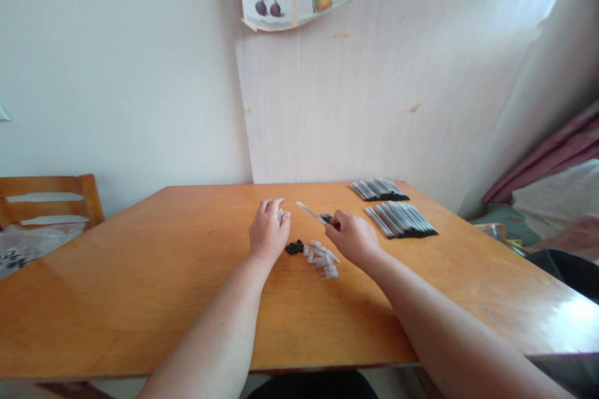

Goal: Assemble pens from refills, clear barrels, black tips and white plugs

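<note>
My right hand (352, 238) is closed round the dark end of a pen (311, 212), whose clear barrel points up and left toward my other hand. My left hand (270, 230) pinches a small whitish pen cap (281, 216), partly hidden by the fingers. A gap separates the pen's tip from that cap. On the table between my wrists lies a loose heap of translucent white pen caps (322, 257) with clips. Beside it, to the left, is a cluster of small black plugs (295, 247). Some dark small parts (326, 217) show just behind my right hand.
Two rows of clear pens with black ends lie at the back right, a nearer row (401, 220) and a farther row (380, 189). The wooden table (187, 299) meets the wall behind. A wooden chair (51, 196) with a plastic bag (37, 243) stands at the left.
</note>
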`<state>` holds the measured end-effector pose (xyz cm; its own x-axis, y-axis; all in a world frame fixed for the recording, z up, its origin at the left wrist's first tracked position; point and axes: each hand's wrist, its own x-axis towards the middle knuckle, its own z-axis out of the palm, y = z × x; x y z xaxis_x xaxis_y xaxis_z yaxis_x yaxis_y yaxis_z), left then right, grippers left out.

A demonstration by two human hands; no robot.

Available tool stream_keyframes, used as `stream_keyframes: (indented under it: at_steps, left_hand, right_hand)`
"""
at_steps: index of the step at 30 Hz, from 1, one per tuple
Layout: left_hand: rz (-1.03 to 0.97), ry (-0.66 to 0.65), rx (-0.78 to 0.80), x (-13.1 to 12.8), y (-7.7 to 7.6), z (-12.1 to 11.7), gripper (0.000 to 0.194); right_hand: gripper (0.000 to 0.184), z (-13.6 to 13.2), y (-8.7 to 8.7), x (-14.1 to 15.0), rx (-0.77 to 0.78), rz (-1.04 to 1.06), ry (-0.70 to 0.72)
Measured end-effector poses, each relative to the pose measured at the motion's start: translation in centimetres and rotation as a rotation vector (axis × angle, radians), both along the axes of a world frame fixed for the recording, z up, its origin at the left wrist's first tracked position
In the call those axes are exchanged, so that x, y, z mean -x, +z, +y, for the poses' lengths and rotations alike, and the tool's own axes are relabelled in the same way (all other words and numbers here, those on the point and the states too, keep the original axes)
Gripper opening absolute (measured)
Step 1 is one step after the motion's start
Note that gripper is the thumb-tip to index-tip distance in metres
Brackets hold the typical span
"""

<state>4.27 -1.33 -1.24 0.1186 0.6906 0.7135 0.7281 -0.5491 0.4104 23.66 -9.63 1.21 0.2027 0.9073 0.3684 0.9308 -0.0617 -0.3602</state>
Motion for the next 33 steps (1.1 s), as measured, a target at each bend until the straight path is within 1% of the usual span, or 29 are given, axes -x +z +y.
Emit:
stream_keyframes:
  at_steps: [3, 6, 10, 13, 19, 22, 28, 33]
  left_hand:
    - [0.008, 0.004, 0.003, 0.1, -0.2, 0.2, 0.031]
    - [0.013, 0.004, 0.004, 0.1, -0.2, 0.2, 0.031]
    - [0.02, 0.01, 0.003, 0.1, 0.0, 0.2, 0.031]
    - [0.029, 0.017, -0.002, 0.1, 0.1, 0.2, 0.032]
    - [0.032, 0.024, -0.009, 0.1, 0.2, 0.3, 0.032]
    - [0.032, 0.017, -0.016, 0.1, 0.2, 0.4, 0.032]
    - [0.03, 0.009, -0.013, 0.3, 0.3, 0.4, 0.032]
    - [0.042, 0.009, -0.007, 0.4, 0.2, 0.6, 0.032]
  right_hand:
    - [0.02, -0.3, 0.8, -0.2, -0.017, -0.024, -0.042]
    - [0.023, -0.5, 1.9, -1.2, -0.02, -0.02, -0.105]
    - [0.025, -0.8, 3.0, -3.5, -0.034, 0.01, -0.2]
    - [0.028, -1.3, 3.0, -5.7, -0.043, 0.01, -0.269]
    - [0.032, -2.6, 1.6, -10.3, 0.005, -0.024, -0.441]
    - [0.03, -3.1, 0.6, -11.8, 0.058, -0.04, -0.486]
    - [0.031, -3.2, -1.5, -12.5, 0.148, -0.04, -0.502]
    - [0.032, -2.9, -2.4, -12.9, 0.177, -0.08, -0.491]
